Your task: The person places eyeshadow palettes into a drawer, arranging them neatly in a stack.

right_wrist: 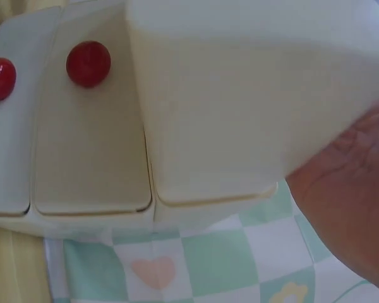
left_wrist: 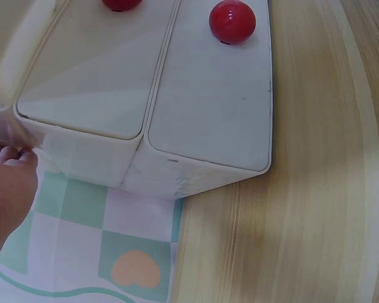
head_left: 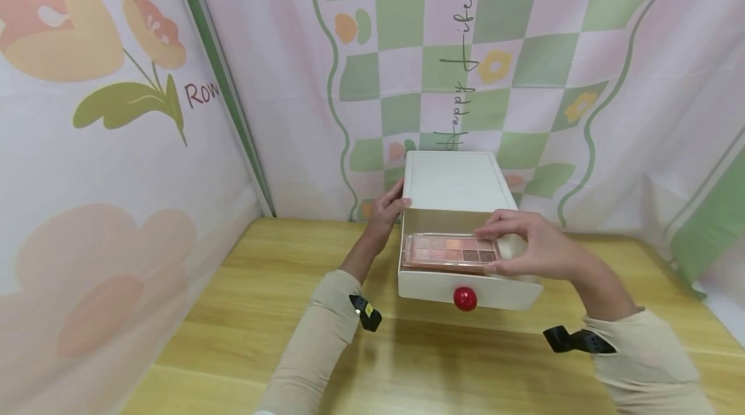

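A white drawer cabinet (head_left: 454, 179) has its top drawer (head_left: 431, 286) pulled out. Inside that drawer lies an eyeshadow palette (head_left: 445, 250) with a clear cover and rows of pink, orange and brown pans. My right hand (head_left: 538, 247) pinches the palette's right end, thumb at the near edge and fingers at the far edge. In the right wrist view the drawer hides those fingertips, and only part of the right hand (right_wrist: 341, 183) shows. My left hand (head_left: 384, 214) rests against the cabinet's left side, its thumb by the top front corner. The left wrist view catches that hand (left_wrist: 9, 189) beside the cabinet wall.
Two lower drawers (left_wrist: 208, 101) are closed, each with a red knob (left_wrist: 232, 22). The open drawer carries its own red knob (head_left: 465, 298). Beneath everything is a wooden table (head_left: 233, 311). A checked curtain (head_left: 401, 79) hangs close behind the cabinet.
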Action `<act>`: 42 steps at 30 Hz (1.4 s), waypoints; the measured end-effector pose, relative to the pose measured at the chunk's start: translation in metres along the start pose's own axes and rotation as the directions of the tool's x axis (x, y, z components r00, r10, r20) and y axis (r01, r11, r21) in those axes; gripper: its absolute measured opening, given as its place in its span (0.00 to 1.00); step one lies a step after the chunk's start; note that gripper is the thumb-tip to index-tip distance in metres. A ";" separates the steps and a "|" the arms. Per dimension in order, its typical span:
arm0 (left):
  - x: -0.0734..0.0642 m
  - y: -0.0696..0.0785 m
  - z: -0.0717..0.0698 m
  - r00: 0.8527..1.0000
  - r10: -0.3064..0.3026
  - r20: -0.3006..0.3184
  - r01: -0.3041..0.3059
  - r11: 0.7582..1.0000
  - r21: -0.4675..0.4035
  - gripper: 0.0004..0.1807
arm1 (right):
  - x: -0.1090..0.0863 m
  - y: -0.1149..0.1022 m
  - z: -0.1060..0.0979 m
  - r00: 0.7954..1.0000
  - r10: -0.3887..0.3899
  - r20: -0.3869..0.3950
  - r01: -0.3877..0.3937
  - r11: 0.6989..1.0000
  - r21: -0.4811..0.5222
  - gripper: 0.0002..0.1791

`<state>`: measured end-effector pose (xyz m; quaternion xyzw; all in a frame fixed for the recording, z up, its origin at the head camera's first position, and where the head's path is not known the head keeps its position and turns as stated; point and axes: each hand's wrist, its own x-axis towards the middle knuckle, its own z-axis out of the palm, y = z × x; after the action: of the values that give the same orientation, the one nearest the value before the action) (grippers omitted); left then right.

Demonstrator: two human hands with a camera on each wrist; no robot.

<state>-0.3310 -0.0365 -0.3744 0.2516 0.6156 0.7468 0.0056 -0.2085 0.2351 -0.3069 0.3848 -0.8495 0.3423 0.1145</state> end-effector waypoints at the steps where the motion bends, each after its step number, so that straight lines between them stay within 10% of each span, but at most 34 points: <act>1: 0.000 0.000 0.000 1.000 0.000 0.001 0.000 1.000 0.001 0.39 | 0.001 0.000 0.001 1.000 0.005 0.003 -0.005 1.000 -0.004 0.26; 21: 0.002 -0.006 -0.001 1.000 -0.003 0.002 0.003 1.000 0.017 0.43 | 0.007 -0.010 0.011 0.995 0.096 0.013 -0.093 0.981 -0.171 0.25; 33: 0.002 -0.005 -0.001 1.000 0.007 0.009 -0.008 1.000 0.019 0.45 | -0.015 -0.014 0.005 0.978 0.093 -0.188 -0.127 0.975 -0.182 0.22; 38: 0.001 -0.005 -0.001 1.000 0.004 0.008 -0.004 1.000 0.015 0.45 | -0.031 -0.024 0.013 0.924 0.040 -0.381 -0.094 0.988 -0.124 0.19; 42: 0.001 -0.004 -0.001 1.000 -0.001 0.007 0.001 1.000 0.013 0.44 | -0.040 -0.039 0.032 0.822 -0.071 -0.565 0.039 0.997 -0.068 0.16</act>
<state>-0.3334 -0.0362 -0.3784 0.2539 0.6204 0.7420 0.0064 -0.1505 0.2181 -0.3299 0.2870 -0.7745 0.4149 0.3817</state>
